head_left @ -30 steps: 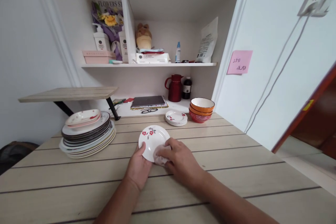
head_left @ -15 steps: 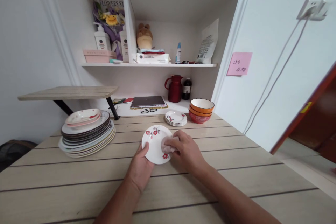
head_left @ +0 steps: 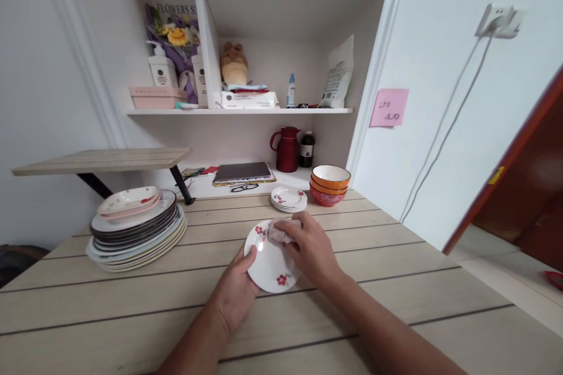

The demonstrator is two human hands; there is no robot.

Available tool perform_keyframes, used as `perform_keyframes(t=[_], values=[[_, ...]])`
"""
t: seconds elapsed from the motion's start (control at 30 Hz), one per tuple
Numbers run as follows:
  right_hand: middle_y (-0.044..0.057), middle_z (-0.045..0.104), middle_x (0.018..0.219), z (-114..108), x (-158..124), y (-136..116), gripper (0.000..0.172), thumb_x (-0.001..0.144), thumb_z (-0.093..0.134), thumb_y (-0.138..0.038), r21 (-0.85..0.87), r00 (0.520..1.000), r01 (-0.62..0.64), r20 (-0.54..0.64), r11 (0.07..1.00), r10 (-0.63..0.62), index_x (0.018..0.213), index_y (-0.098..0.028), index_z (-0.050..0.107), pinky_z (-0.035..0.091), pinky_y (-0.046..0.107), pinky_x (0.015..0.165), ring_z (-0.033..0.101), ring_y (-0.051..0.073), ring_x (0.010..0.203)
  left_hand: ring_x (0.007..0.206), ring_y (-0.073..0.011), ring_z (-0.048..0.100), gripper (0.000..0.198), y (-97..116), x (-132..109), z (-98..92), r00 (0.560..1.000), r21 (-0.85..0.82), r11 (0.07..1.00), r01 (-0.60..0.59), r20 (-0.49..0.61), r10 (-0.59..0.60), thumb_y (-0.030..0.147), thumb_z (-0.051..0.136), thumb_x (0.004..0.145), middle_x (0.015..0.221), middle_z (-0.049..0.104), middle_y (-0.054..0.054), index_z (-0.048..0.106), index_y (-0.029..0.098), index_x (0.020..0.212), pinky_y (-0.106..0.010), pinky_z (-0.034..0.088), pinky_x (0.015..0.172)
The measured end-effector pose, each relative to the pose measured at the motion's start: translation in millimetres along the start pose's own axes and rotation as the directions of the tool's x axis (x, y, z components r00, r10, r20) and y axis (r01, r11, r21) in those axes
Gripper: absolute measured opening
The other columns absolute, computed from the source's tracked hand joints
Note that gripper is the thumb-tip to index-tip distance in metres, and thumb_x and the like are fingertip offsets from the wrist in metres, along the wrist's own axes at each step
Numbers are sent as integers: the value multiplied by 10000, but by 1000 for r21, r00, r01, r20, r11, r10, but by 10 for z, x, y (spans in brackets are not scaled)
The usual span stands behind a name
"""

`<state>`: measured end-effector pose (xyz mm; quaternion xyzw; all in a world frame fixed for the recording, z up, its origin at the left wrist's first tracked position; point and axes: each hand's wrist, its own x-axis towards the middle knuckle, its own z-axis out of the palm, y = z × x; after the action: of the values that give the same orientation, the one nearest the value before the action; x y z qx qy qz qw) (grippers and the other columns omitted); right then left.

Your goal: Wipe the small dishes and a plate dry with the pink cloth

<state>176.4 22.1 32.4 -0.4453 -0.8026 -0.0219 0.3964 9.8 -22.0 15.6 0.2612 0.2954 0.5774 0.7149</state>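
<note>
A small white plate (head_left: 268, 266) with red flowers is tilted toward me above the table. My left hand (head_left: 237, 284) grips its left edge, thumb on top and the other fingers hidden beneath. My right hand (head_left: 310, 246) is closed around a crumpled pale cloth (head_left: 280, 231), which presses on the plate's upper right part. Just beyond my hands, a stack of matching small plates (head_left: 289, 198) lies on the table. Right of that stack stand nested bowls (head_left: 331, 183), orange above and red patterned below.
At the left, a tall stack of larger plates (head_left: 136, 234) with dishes on top stands by a raised wooden shelf (head_left: 105, 159). Behind lie eyeglasses (head_left: 245, 188) and a closed laptop (head_left: 243, 171), with a dark red jug (head_left: 287, 149) and a dark bottle (head_left: 307, 149) beside it.
The cloth in my right hand has moved up to the plate's upper edge. The plate has turned in my left hand and shifted slightly right and down. The camera view has shifted a little.
</note>
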Motion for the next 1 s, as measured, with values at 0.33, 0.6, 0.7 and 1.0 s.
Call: perform_keyframes(t=[0.33, 0.6, 0.7, 1.0], values=[[49, 566, 998, 39, -87, -140, 385, 775, 575, -98, 94, 980, 104, 160, 990, -119, 1078, -309, 686, 420, 293, 762, 553, 195, 898, 1100, -255, 652, 452, 103, 29, -40, 981, -128, 977, -169, -120, 154, 187, 545, 916, 1197, 693, -135, 499, 146, 1363, -405, 487, 994], [58, 571, 1083, 61, -100, -235, 445, 812, 587, -153, 58, 975, 113, 185, 992, -122, 1208, -353, 628, 425, 329, 818, 560, 218, 957, 1106, -273, 641, 447, 30, 9, -7, 997, -95, 994, 58, 47, -54, 375, 491, 952, 1184, 691, -158, 562, 102, 1299, -404, 480, 983], [60, 577, 1067, 11, -51, -187, 428, 817, 597, -163, 16, 990, 59, 131, 998, -61, 1200, -348, 637, 419, 326, 808, 556, 219, 946, 1128, -283, 631, 449, 4, -21, 30, 994, -57, 994, 91, 65, -87, 379, 503, 946, 1209, 681, -156, 558, 120, 1308, -415, 483, 979], [54, 563, 966, -17, -17, 13, 354, 770, 585, -111, -40, 994, 22, 109, 999, -18, 1053, -295, 693, 402, 318, 765, 538, 209, 877, 1170, -261, 616, 442, 25, 33, -41, 989, -92, 986, -138, -68, 132, 262, 584, 910, 1258, 661, -149, 531, 149, 1334, -400, 463, 1032]])
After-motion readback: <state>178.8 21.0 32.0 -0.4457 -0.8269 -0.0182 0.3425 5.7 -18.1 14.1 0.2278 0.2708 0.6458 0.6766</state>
